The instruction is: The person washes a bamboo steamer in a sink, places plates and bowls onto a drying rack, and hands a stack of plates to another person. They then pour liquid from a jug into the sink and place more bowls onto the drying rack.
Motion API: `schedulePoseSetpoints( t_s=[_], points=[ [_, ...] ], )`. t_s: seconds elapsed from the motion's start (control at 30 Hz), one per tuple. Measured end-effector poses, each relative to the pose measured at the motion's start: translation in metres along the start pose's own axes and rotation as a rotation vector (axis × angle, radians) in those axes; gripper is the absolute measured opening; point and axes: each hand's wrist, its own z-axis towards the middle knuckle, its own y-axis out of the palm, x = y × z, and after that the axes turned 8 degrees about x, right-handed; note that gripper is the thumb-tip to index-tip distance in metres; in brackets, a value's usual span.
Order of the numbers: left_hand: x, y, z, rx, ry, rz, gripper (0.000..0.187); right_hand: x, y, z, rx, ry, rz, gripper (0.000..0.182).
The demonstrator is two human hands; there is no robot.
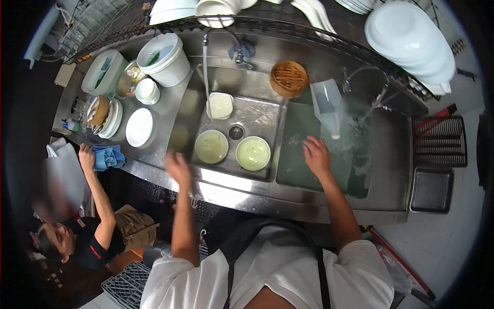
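My left hand (178, 169) hovers over the sink's front edge, left of two bowls; motion smears its fingers. One pale bowl (211, 147) and a second bowl (253, 153), each with cloudy greenish liquid, sit in the left basin beside the drain (236, 132). A square white dish (220, 106) lies behind them, by a hanging hose (206, 67). Over the water-filled right basin (303, 177), my right hand (316, 153) is empty, fingers apart. Behind it, a translucent plastic container (326, 100) leans in the water. A round bamboo steamer (289, 79) stands on the rear ledge.
On the left counter are a white bucket (170, 64), stacked plates (112, 119), an oval white plate (139, 127) and small bowls (147, 91). A co-worker's hand (86, 157) is by a blue cloth (108, 156). A wire shelf (288, 26) with white dishes overhangs the sink.
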Motion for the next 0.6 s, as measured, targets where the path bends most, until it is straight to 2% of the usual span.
schedulePoseSetpoints(
  t_s=[0.03, 0.1, 0.17, 0.2, 0.3, 0.33, 0.4, 0.43, 0.5, 0.53, 0.57, 0.6],
  points=[
    [0.038, -0.001, -0.041, -0.11, 0.031, -0.073, 0.036, 0.012, -0.025, -0.03, 0.017, 0.06, 0.016, 0.02],
    [0.099, -0.013, -0.103, -0.277, 0.406, 0.177, 0.032, 0.034, -0.086, -0.086, 0.036, 0.298, -0.07, 0.017],
    [0.126, -0.009, -0.146, -0.461, 0.544, 0.102, 0.03, 0.071, -0.138, -0.15, 0.168, 0.429, -0.161, 0.016],
    [0.141, -0.011, -0.16, -0.418, 0.609, 0.072, 0.029, 0.087, -0.158, -0.178, 0.228, 0.478, -0.187, 0.015],
    [0.142, -0.015, -0.168, -0.506, 0.534, 0.023, 0.028, 0.121, -0.217, -0.256, 0.305, 0.691, -0.239, 0.017],
    [0.142, -0.018, -0.17, -0.45, 0.571, -0.001, 0.028, 0.126, -0.224, -0.274, 0.336, 0.705, -0.249, 0.018],
    [0.135, -0.02, -0.17, -0.455, 0.565, -0.01, 0.029, 0.108, -0.245, -0.282, 0.229, 0.765, -0.383, 0.02],
    [0.131, -0.021, -0.171, -0.434, 0.563, -0.027, 0.029, 0.115, -0.245, -0.293, 0.182, 0.62, -0.484, 0.02],
    [0.139, -0.045, -0.17, -0.535, 0.497, 0.044, 0.032, 0.126, -0.251, -0.303, 0.073, 0.376, -0.58, 0.02],
    [0.136, -0.052, -0.18, -0.445, 0.519, 0.062, 0.034, 0.129, -0.256, -0.301, 0.007, 0.291, -0.576, 0.02],
    [0.134, -0.057, -0.188, -0.359, 0.554, 0.076, 0.038, 0.133, -0.262, -0.299, -0.005, 0.274, -0.571, 0.019],
    [0.138, -0.072, -0.192, -0.448, 0.532, 0.105, 0.045, 0.142, -0.268, -0.296, -0.009, 0.265, -0.569, 0.018]
  ],
)
